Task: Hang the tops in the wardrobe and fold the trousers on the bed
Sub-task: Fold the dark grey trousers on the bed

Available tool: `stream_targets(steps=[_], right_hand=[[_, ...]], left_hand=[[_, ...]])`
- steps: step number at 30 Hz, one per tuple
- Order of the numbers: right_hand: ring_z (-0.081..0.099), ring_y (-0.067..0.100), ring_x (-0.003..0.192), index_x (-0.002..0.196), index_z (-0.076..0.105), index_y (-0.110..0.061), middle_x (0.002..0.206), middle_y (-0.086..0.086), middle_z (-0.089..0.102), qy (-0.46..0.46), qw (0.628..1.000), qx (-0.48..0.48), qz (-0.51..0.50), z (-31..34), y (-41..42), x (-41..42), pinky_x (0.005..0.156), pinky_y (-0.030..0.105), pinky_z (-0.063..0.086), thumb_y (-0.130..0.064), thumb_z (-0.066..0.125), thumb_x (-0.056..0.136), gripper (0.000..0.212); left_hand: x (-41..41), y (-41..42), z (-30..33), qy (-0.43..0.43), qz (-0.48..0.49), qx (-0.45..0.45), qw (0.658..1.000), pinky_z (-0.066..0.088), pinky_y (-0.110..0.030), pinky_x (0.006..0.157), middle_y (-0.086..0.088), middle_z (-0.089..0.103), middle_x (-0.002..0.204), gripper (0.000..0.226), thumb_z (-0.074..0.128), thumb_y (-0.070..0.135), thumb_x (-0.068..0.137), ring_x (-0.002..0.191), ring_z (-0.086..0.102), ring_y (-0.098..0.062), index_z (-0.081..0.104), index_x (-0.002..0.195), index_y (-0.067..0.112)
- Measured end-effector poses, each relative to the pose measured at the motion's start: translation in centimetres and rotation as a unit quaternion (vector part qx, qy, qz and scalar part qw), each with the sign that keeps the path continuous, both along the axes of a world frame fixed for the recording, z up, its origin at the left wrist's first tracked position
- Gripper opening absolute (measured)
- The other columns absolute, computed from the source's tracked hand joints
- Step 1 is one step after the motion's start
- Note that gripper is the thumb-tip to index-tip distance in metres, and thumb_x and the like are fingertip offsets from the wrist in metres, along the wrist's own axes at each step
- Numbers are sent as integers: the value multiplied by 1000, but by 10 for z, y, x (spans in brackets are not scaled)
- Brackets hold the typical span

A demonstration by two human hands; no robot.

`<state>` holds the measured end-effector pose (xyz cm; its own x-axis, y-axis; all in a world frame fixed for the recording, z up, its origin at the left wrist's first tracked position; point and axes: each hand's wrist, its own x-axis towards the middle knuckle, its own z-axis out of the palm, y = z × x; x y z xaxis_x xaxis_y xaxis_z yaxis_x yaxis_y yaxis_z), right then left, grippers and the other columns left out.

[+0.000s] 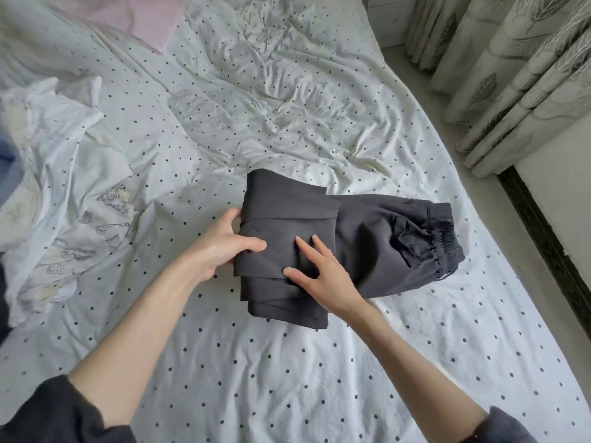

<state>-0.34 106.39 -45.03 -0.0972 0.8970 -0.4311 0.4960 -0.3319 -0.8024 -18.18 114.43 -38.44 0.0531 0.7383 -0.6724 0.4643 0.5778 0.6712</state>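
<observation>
The dark grey trousers (335, 238) lie part-folded at the centre of the frame on the dotted bed (256, 378), waistband toward the right. The left hand (220, 247) pinches the folded edge in its grip; the right hand (323, 276) presses flat, fingers straight. To fold well, smooth the layers, align edges, then bring the fold over the waistband. A white top (54, 148) waits at left.

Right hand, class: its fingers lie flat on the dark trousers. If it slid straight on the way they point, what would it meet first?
Probably the upper edge of the folded trousers beyond the right hand, then the dotted sheet; nothing else shows.
</observation>
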Motion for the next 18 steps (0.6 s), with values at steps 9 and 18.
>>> stream_targets(steps=[9,18], right_hand=[[50,6,123,130,47,-41,133,-17,53,315,941,-75,-93,28,16,21,105,35,42,-37,43,98,32],[58,20,116,121,62,-20,121,3,65,290,906,-58,-303,25,-1,131,101,39,44,-51,44,94,45]], left_hand=[[51,9,43,68,-77,92,990,50,-35,78,-7,64,100,45,69,16,74,91,63,-21,43,109,25],[177,2,2,-72,-188,106,974,55,-28,81,1,67,97,37,55,19,90,88,66,-13,50,127,20]])
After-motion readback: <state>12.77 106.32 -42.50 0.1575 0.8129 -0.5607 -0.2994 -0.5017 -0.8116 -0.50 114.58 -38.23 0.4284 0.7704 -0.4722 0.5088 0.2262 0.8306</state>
